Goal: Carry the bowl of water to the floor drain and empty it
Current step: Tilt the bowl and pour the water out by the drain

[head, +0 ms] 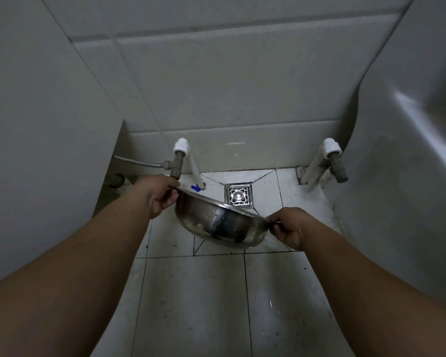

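A stainless steel bowl (220, 224) hangs above the tiled floor, tipped away from me so that I see its wet outer underside; its inside is hidden. My left hand (159, 193) grips the rim at the upper left. My right hand (291, 226) grips the rim at the lower right. The square metal floor drain (238, 195) lies in the floor just beyond the bowl's far rim, partly covered by it.
Two pipe valves stick out of the back wall, one (177, 161) by my left hand, one (335, 161) at the right. A white wall (36, 124) closes the left side. A white basin (410, 150) bulges in on the right. The floor tiles (191, 305) are wet.
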### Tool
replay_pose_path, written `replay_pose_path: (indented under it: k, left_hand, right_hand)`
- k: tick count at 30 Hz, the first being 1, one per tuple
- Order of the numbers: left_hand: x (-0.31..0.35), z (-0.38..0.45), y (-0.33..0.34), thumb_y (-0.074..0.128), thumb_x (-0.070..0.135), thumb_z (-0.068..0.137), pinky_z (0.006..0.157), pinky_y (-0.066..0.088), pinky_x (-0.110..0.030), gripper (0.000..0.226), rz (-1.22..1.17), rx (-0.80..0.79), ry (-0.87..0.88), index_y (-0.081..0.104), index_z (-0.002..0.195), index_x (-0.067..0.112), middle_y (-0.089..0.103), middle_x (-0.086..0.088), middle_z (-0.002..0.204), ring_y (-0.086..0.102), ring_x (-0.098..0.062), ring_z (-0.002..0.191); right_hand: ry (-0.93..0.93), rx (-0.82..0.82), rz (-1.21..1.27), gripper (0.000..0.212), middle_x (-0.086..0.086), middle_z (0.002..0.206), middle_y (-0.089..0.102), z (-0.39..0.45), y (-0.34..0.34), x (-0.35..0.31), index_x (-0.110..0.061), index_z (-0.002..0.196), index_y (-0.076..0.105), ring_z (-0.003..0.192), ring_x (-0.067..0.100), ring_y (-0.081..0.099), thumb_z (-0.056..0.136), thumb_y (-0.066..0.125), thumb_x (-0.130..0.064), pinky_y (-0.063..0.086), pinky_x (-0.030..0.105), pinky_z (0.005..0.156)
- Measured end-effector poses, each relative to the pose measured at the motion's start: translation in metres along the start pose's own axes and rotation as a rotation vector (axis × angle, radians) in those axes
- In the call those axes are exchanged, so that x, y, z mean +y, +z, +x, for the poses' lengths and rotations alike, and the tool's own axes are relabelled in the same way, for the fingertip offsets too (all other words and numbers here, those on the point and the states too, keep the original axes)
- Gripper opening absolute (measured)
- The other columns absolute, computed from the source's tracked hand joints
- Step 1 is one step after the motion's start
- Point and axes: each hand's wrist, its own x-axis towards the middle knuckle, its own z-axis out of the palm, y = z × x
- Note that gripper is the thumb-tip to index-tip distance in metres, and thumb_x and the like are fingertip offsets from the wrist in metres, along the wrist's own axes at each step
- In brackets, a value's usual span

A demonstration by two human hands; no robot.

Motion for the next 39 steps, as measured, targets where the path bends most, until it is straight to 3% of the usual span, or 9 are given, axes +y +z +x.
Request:
replay_pose_path:
  k: [11, 17, 20, 22, 26, 29, 32, 35, 39]
  left_hand:
    - [0.013, -0.017, 0.011, 0.061, 0.002, 0.095, 0.038, 0.052, -0.012, 0.015, -0.014, -0.039, 0.068, 0.055, 0.083, 0.009, 0.053, -0.005, 0.071, 0.052, -0.002, 0.032]
    - [0.017, -0.021, 0.021, 0.064, 0.002, 0.094, 0.035, 0.050, -0.012, 0.011, -0.046, -0.046, 0.071, 0.058, 0.085, 0.008, 0.055, -0.004, 0.071, 0.054, -0.001, 0.029]
    - [0.020, -0.024, 0.028, 0.065, 0.003, 0.094, 0.035, 0.049, -0.013, 0.012, -0.050, -0.045, 0.081, 0.060, 0.104, 0.008, 0.057, -0.004, 0.075, 0.055, -0.001, 0.031]
    - [0.023, -0.025, 0.032, 0.066, 0.003, 0.093, 0.036, 0.049, -0.012, 0.006, -0.054, -0.045, 0.090, 0.061, 0.093, 0.006, 0.057, -0.004, 0.075, 0.056, -0.001, 0.031]
    - [0.028, -0.029, 0.039, 0.066, 0.002, 0.093, 0.037, 0.051, -0.012, 0.014, -0.056, -0.032, 0.107, 0.060, 0.081, 0.007, 0.057, -0.004, 0.073, 0.055, 0.000, 0.030]
    - [0.034, -0.031, 0.043, 0.066, 0.001, 0.092, 0.036, 0.049, -0.012, 0.007, -0.070, -0.043, 0.112, 0.063, 0.094, 0.007, 0.056, -0.004, 0.074, 0.057, -0.002, 0.033]
    - [0.039, -0.030, 0.047, 0.065, 0.001, 0.092, 0.036, 0.048, -0.011, 0.041, -0.045, -0.059, 0.135, 0.061, 0.132, 0.005, 0.069, -0.004, 0.102, 0.056, -0.004, 0.056]
    - [0.047, -0.028, 0.053, 0.066, 0.001, 0.091, 0.035, 0.047, -0.011, 0.060, -0.016, -0.073, 0.165, 0.050, 0.147, 0.009, 0.057, -0.005, 0.145, 0.054, -0.004, 0.064]
    - [0.058, -0.032, 0.061, 0.070, 0.000, 0.088, 0.032, 0.045, -0.012, 0.019, 0.046, -0.085, 0.159, 0.065, 0.106, 0.001, 0.066, -0.008, 0.107, 0.061, -0.005, 0.050]
  right_hand:
    - [0.001, -0.001, -0.039, 0.011, 0.015, 0.075, 0.056, 0.004, 0.001, 0.011, 0.005, 0.102, 0.063, 0.057, 0.016, 0.053, 0.096, 0.053, 0.008, 0.045, 0.014, 0.030]
    - [0.001, 0.006, -0.060, 0.020, 0.014, 0.069, 0.056, 0.009, -0.002, 0.015, 0.003, 0.078, 0.062, 0.054, 0.017, 0.053, 0.095, 0.054, 0.010, 0.043, 0.014, 0.030]
    - [0.002, 0.013, -0.078, 0.024, 0.011, 0.053, 0.055, 0.008, -0.004, 0.017, 0.002, 0.071, 0.059, 0.037, 0.014, 0.053, 0.092, 0.054, 0.012, 0.039, 0.013, 0.029]
    - [0.000, 0.018, -0.083, 0.026, 0.008, 0.039, 0.053, 0.007, -0.004, 0.017, 0.002, 0.069, 0.058, 0.026, 0.011, 0.049, 0.092, 0.054, 0.013, 0.038, 0.013, 0.029]
    - [-0.014, 0.032, -0.076, 0.023, 0.011, 0.053, 0.056, 0.006, -0.003, 0.017, 0.003, 0.071, 0.061, 0.043, 0.015, 0.052, 0.091, 0.056, 0.012, 0.041, 0.013, 0.030]
    - [-0.017, 0.032, -0.089, 0.030, 0.007, 0.039, 0.055, 0.004, -0.002, 0.017, 0.002, 0.065, 0.061, 0.048, 0.016, 0.048, 0.091, 0.053, 0.013, 0.040, 0.013, 0.030]
    - [-0.017, 0.038, -0.102, 0.031, 0.007, 0.038, 0.054, 0.001, 0.000, 0.016, 0.003, 0.064, 0.062, 0.047, 0.016, 0.048, 0.092, 0.052, 0.013, 0.042, 0.014, 0.029]
    - [-0.014, 0.045, -0.105, 0.030, 0.011, 0.054, 0.056, 0.002, 0.001, 0.017, 0.002, 0.066, 0.062, 0.048, 0.016, 0.050, 0.093, 0.052, 0.011, 0.043, 0.014, 0.030]
    - [-0.013, 0.032, -0.109, 0.027, 0.013, 0.065, 0.054, 0.000, 0.004, 0.019, 0.001, 0.070, 0.059, 0.050, 0.017, 0.048, 0.095, 0.050, 0.008, 0.041, 0.014, 0.029]
